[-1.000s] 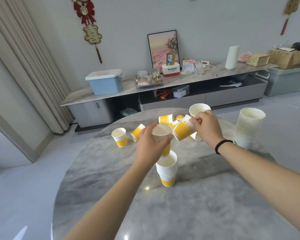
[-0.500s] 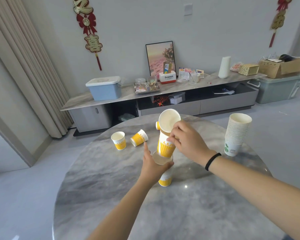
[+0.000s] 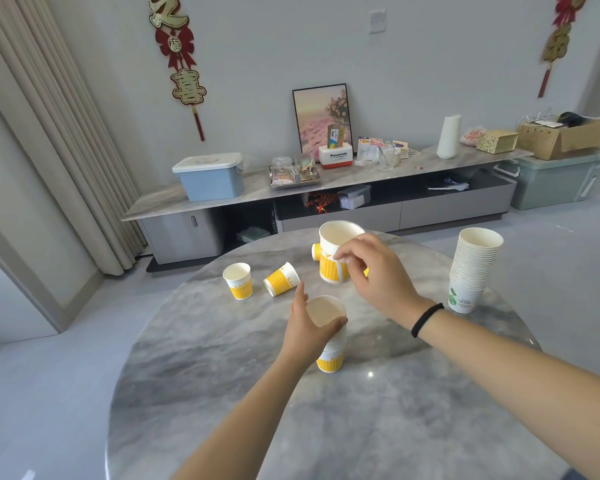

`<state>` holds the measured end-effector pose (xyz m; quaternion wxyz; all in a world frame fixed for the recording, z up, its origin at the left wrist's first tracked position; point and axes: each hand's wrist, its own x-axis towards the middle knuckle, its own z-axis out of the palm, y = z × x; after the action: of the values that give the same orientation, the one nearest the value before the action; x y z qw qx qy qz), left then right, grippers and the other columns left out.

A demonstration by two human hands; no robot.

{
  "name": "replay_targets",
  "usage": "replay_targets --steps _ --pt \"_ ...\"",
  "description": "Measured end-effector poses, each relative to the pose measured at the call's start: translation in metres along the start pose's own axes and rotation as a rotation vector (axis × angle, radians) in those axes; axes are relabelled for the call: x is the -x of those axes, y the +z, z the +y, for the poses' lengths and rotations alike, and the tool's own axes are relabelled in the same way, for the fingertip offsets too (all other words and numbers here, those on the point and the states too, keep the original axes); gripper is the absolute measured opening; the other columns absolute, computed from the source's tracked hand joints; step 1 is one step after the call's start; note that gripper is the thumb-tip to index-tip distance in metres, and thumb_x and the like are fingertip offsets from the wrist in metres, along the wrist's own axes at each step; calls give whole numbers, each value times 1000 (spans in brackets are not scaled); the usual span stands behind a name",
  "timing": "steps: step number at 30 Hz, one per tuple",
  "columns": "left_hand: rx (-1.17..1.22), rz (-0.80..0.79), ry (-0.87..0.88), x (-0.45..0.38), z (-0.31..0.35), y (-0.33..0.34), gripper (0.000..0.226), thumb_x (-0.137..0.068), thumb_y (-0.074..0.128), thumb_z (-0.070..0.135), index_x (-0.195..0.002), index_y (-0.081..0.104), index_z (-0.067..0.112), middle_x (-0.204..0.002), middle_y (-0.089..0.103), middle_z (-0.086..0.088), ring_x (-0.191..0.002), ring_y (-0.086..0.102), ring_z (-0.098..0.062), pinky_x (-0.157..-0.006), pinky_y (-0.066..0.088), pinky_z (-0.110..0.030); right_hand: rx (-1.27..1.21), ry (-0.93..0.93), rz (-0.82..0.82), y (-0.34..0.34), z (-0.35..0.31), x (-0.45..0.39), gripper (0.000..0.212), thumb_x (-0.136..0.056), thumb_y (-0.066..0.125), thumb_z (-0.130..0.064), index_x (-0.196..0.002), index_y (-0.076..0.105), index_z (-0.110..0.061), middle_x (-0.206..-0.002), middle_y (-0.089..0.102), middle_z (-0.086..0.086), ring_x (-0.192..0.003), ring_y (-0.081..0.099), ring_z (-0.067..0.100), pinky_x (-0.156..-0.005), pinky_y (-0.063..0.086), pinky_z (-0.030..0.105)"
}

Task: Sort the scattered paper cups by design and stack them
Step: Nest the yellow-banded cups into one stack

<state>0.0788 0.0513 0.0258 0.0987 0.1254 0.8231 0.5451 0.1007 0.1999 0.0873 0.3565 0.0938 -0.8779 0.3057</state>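
A short stack of yellow-striped cups [image 3: 330, 358] stands mid-table. My left hand [image 3: 307, 327] grips its top cup [image 3: 324, 310] around the rim. Above and behind it, my right hand [image 3: 371, 275] pinches another yellow-striped cup [image 3: 333, 258], held upright in the air. One yellow cup [image 3: 238, 280] stands upright at the left, another [image 3: 282, 279] lies on its side beside it. More yellow cups [image 3: 315, 251] are mostly hidden behind the held cup. A tall stack of white cups with a green design [image 3: 471, 270] stands at the right.
The round grey marble table [image 3: 222, 375] carries everything. Behind it runs a low TV cabinet [image 3: 326, 202] with a blue lidded box [image 3: 210, 176], a tray of jars, a framed picture and boxes. Curtains hang at the left.
My right hand lifted the yellow cup up and back, away from the stack. My left hand stayed on the stack's top cup.
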Motion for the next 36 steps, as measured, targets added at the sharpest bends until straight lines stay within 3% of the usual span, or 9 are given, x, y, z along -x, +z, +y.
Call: replay_targets --steps 2,5,10,14,16,20,24,28,36 --pt "-2 2 14 -1 -2 0 108 -67 78 40 -150 10 29 -151 33 0 -138 35 -18 -111 35 -37 -32 12 -78 3 -3 2 20 -84 50 0 -90 66 -10 -92 60 4 -78 52 7 -70 40 8" --pt "12 -13 16 -8 -11 0 109 -58 80 41 -147 17 32 -140 48 4 -130 47 -11 -105 45 -40 -52 42 -225 15 -1 15 19 -86 48 0 -88 63 -10 -88 56 0 -78 54 13 -71 46 22" --pt "-22 -62 57 -6 -11 -4 60 -76 76 9 -108 37 43 -102 53 22 -84 49 32 -74 44 0 -9 170 -480 31 13 31 22 -91 46 -10 -109 54 -20 -84 63 2 -79 58 21 -73 50 35" --pt "-96 -78 28 -4 -14 -8 89 -74 75 29 -147 25 21 -148 38 1 -133 41 -10 -107 41 -33 45 227 -694 33 25 35 23 -92 51 -17 -108 67 -19 -93 71 -4 -76 53 10 -72 41 23" --pt "-147 -76 49 -5 -17 -9 78 -78 73 26 -144 32 18 -147 37 -1 -132 42 -16 -104 39 -27 49 227 -729 33 30 35 23 -92 53 -18 -108 69 -19 -107 71 0 -79 51 5 -71 38 17" --pt "-226 -121 108 -9 -23 -16 65 -82 65 13 -141 37 18 -144 38 0 -129 43 -14 -96 34 -18 6 190 -672 31 34 33 20 -89 59 -20 -105 71 -22 -102 65 -4 -70 50 -1 -65 34 5" --pt "-228 -95 146 -25 -20 -27 57 -83 54 2 -136 44 19 -141 39 -1 -129 42 -14 -97 33 -21 -40 262 -406 27 47 19 14 -88 61 -22 -95 72 -17 -83 58 -15 -60 51 0 -60 37 8" --pt "-208 13 51 -64 -11 -34 45 -88 45 2 -131 50 13 -139 44 -8 -124 49 -21 -97 39 -27 81 353 -346 40 76 4 17 -88 59 -25 -99 69 -16 -92 56 -6 -63 44 -6 -72 36 19" --pt "-417 -22 -37 -153 -41 -13 43 -90 49 16 -133 50 18 -145 40 -8 -129 43 -24 -103 37 -32 287 655 -183 86 138 -16 30 -85 60 -27 -114 60 -17 -120 48 14 -111 50 33 -85 45 36"
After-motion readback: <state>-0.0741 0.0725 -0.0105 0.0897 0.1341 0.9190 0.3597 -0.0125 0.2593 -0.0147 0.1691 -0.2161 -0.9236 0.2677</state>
